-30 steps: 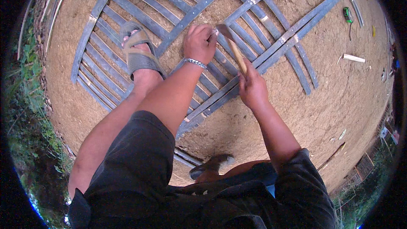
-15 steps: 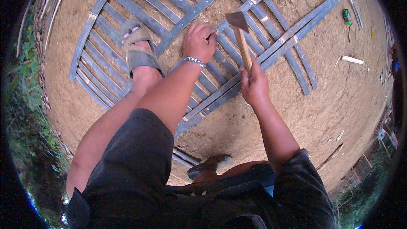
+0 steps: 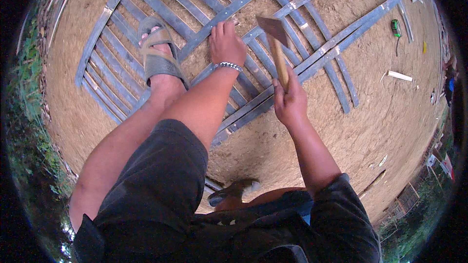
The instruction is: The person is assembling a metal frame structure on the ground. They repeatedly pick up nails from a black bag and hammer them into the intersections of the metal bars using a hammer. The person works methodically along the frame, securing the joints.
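Observation:
A lattice of blue-grey slats (image 3: 229,11) lies on the ground in front of me. My left hand (image 3: 228,46), with a silver chain bracelet at the wrist, is over it. Its fingers are bent against the edge of a long crossing slat, and what they hold, if anything, is hidden. To the right, my right hand (image 3: 291,98) is closed around the wooden handle of a hatchet (image 3: 279,58). The dark, rusty head is raised above the slats, close to my left hand and not striking anything.
My sandalled left foot (image 3: 163,61) rests on the lattice. A green tape measure (image 3: 396,28) and a pale offcut (image 3: 399,76) lie on the bare earth at right. Another shoe (image 3: 234,191) is behind the lattice's near edge. Green plants (image 3: 29,92) border the left side.
My left hand has turned, its fingers now pointing forward toward the long slat and its thumb out of sight. The hatchet stays raised, its head tilted a little differently. The view has shifted slightly.

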`<state>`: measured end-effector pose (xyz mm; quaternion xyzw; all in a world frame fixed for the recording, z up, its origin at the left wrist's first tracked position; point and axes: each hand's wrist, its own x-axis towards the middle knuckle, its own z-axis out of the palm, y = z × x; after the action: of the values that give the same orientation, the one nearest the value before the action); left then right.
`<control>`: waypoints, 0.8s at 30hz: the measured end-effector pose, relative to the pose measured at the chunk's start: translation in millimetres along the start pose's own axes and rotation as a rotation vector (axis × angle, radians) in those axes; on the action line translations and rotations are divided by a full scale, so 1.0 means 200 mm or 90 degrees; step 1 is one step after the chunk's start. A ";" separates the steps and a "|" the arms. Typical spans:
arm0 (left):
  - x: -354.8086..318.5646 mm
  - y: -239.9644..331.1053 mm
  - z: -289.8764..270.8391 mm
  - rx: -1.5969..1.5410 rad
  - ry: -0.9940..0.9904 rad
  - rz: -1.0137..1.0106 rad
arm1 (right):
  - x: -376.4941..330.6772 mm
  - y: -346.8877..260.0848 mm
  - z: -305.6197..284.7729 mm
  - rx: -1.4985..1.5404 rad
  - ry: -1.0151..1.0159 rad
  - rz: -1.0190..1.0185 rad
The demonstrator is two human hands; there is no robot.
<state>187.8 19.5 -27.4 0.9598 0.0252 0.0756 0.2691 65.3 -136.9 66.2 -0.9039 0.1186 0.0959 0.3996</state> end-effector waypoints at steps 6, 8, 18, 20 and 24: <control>0.01 0.04 0.02 0.022 -0.031 -0.003 | 0.02 0.18 0.03 -0.140 -0.056 -0.017; 0.01 0.01 0.02 0.048 -0.017 0.007 | 0.01 0.09 0.00 -0.083 -0.008 -0.029; 0.00 0.04 0.01 0.075 -0.052 0.003 | 0.01 0.11 -0.01 -0.112 -0.032 -0.049; -0.03 0.01 0.00 0.088 -0.044 0.006 | 0.00 0.09 -0.02 -0.047 0.023 -0.074; -0.01 0.03 0.01 0.068 -0.059 0.001 | 0.01 0.07 -0.03 -0.021 0.099 -0.202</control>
<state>187.1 13.1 -26.2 0.9752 0.0160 0.0301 0.2186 63.9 -151.1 58.9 -0.9225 0.0033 -0.0366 0.3842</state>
